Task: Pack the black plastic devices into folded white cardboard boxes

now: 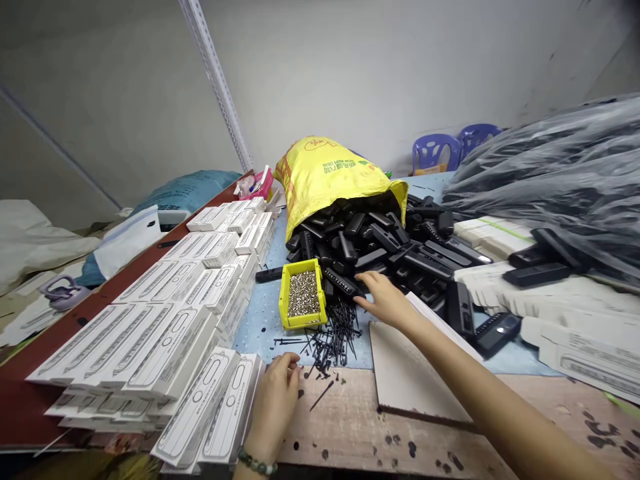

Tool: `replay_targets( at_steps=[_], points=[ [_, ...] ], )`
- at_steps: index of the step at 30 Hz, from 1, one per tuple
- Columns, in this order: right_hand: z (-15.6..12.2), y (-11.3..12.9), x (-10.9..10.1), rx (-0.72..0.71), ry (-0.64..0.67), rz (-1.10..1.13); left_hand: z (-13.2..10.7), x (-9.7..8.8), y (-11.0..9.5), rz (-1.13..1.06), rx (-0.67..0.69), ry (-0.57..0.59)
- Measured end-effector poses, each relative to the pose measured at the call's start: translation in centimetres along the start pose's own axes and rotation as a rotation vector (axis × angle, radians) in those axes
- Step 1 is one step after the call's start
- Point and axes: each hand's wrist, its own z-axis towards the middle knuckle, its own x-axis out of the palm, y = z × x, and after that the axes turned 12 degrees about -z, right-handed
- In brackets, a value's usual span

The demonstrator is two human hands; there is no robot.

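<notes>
From my remote station I saw 2 bare hands working over a crowded bench. The right hand (383, 301) was open, its fingers spread wide and slightly arched, with nothing visibly held. Just to its left lay a black plastic bar (341, 283), at the edge of a heap of similar bars (380, 239) spilling from a yellow sack (330, 179). The bar's long axis ran from upper left to lower right, with 1 end almost at the fingertips; I could not tell whether they touched it. The right hand was much nearer to it than the left hand (274, 408), which sat lower, beside a stack of white boxes (200, 407). Its fingers curled loosely, so I could not tell whether it held anything small. Loose black pins (333, 337) lay between the 2 hands on a blue mat (260, 327), just beside a yellow bin (286, 297) of small silver parts (303, 293). A beaded bracelet (257, 461) circled the left wrist.
</notes>
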Motion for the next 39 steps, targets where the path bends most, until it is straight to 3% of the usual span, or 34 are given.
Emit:
replay_targets(
  at_steps=[3, 5, 7, 10, 13, 16, 18, 21, 23, 25, 30, 36, 39],
  points=[
    [1.7, 2.3, 3.1, -0.077, 0.037, -0.041, -0.1, 1.1, 0.7, 0.065, 0.0, -0.003],
    [2.1, 2.6, 3.2, -0.086, 0.016, -0.053, 0.0, 1.7, 1.0, 0.081, 0.012, -0.014],
    [1.4, 2.2, 1.5, -0.06, -0.043, -0.06, 0.1, 2.1, 1.2, 0.086, 0.025, -0.041],
    [-1.8, 1.4, -3.1, -0.002, -0.116, -0.067, 0.2, 2.2, 1.4, 0.047, 0.046, -0.081],
    [-6.2, 1.2, -6.5, 0.037, 0.049, -0.058, -0.2, 2.4, 0.9, -0.042, 0.065, -0.092],
    [-9.5, 1.5, -6.2, 0.088, 0.14, 0.069, -0.9, 3.6, -0.7, -0.383, 0.016, -0.021],
    [-10.6, 1.7, -4.8, 0.205, 0.068, 0.298, -1.4, 5.1, -2.2, -0.705, -0.058, 0.067],
    [-11.2, 2.2, -3.3, 0.514, -0.182, 0.953, -2.1, 7.6, -4.3, -1.029, -0.164, 0.165],
    [-11.2, 3.0, -3.2, 0.674, -0.373, 1.387, -2.4, 8.9, -5.4, -1.185, -0.235, 0.179],
    [-11.2, 4.2, -3.6, 0.743, -0.492, 1.611, -2.6, 9.7, -6.3, -1.314, -0.294, 0.165],
    [-11.3, 6.8, -4.3, 0.702, -0.594, 1.679, -3.0, 10.2, -7.1, -1.415, -0.333, 0.094],
    [-11.8, 8.4, -4.1, 0.575, -0.59, 1.596, -3.2, 10.4, -6.9, -1.432, -0.317, 0.019],
    [-12.0, 8.4, -3.9, 0.515, -0.57, 1.578, -3.2, 10.4, -6.9, -1.475, -0.332, 0.057]
  ],
)
